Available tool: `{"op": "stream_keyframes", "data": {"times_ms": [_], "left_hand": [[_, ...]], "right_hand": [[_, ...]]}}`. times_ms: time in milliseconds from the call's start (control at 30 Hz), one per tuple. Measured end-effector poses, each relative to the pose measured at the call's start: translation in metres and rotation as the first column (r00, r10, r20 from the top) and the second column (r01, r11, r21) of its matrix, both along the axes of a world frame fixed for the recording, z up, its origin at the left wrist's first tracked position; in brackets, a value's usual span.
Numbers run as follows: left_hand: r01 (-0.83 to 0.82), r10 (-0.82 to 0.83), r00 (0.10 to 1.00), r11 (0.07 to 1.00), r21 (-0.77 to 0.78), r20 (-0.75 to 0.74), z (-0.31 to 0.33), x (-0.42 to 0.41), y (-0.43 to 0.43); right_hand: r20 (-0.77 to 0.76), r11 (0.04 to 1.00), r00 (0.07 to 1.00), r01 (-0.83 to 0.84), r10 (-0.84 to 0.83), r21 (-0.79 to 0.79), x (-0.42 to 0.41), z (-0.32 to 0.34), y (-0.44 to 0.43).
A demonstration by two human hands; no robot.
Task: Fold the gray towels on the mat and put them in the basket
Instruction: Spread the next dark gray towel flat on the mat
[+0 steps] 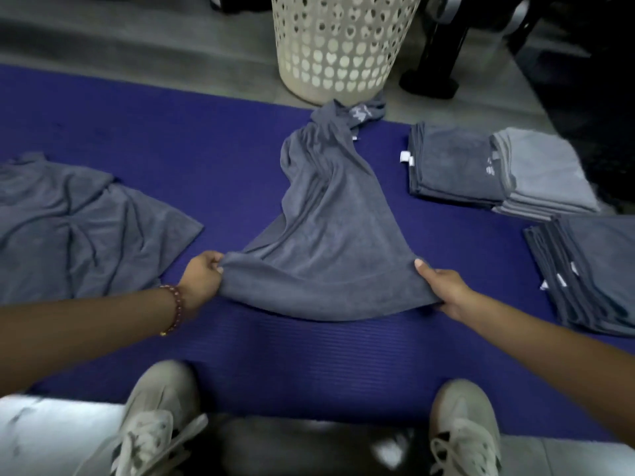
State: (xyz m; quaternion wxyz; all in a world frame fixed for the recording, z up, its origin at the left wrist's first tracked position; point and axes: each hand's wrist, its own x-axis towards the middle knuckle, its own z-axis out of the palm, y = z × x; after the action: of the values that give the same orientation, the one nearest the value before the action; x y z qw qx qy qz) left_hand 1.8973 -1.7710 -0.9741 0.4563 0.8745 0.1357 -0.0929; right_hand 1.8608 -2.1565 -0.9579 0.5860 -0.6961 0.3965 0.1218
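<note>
A gray towel (pixel 330 228) lies stretched down the middle of the blue mat (pixel 213 152), its far end bunched near the basket. My left hand (pixel 202 278) grips its near left corner and my right hand (pixel 443 286) grips its near right corner, lifting the near edge slightly. The white perforated basket (pixel 343 46) stands just beyond the mat's far edge. A second unfolded gray towel (pixel 79 221) lies crumpled on the mat at the left.
Three stacks of folded towels sit on the right of the mat: a dark one (pixel 453 163), a lighter one (pixel 546 176) and a nearer one (pixel 594 269). Black furniture legs (pixel 436 63) stand right of the basket. My two shoes (pixel 154 417) rest at the mat's near edge.
</note>
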Motion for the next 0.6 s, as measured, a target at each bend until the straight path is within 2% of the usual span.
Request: {"op": "stream_keyframes", "data": {"times_ms": [100,133,167,200,267,333,400,467,533,600], "left_hand": [[-0.107,0.118,0.992,0.976,-0.19,0.049,0.032,0.05,-0.019],[-0.138,0.171,0.978,0.96,-0.245,0.118,0.051,0.068,-0.024],[-0.129,0.201,0.946,0.954,-0.271,0.254,0.073,0.084,-0.028],[-0.09,0.195,0.887,0.962,-0.257,0.419,0.099,0.096,-0.03],[0.052,0.055,0.731,0.989,-0.136,0.68,0.144,0.112,-0.027],[0.109,-0.065,0.603,0.994,-0.001,0.795,0.162,0.123,-0.02],[0.091,-0.14,0.605,0.99,0.107,0.784,0.147,0.123,-0.013],[0.095,-0.232,0.646,0.97,0.224,0.728,0.108,0.115,-0.008],[0.141,-0.304,0.734,0.943,0.301,0.607,0.062,0.104,-0.002],[0.238,-0.394,0.79,0.904,0.356,0.47,0.027,0.085,0.002]], "right_hand": [[0.047,0.968,0.979,0.19,-0.2,0.164,0.027,0.032,-0.003],[0.121,0.943,0.954,0.244,-0.276,0.228,0.04,0.046,-0.006],[0.226,0.921,0.911,0.28,-0.344,0.272,0.053,0.064,-0.008],[0.339,0.907,0.853,0.309,-0.398,0.287,0.066,0.085,-0.007],[0.546,0.911,0.73,0.339,-0.411,0.233,0.083,0.122,-0.005],[0.684,0.936,0.66,0.336,-0.311,0.102,0.083,0.143,-0.007],[0.701,0.944,0.669,0.329,-0.246,0.017,0.075,0.136,-0.01],[0.668,0.943,0.71,0.331,-0.224,-0.036,0.064,0.108,-0.01],[0.589,0.932,0.787,0.33,-0.186,-0.147,0.05,0.071,-0.01],[0.445,0.922,0.886,0.274,-0.131,-0.274,0.034,0.035,-0.014]]}}
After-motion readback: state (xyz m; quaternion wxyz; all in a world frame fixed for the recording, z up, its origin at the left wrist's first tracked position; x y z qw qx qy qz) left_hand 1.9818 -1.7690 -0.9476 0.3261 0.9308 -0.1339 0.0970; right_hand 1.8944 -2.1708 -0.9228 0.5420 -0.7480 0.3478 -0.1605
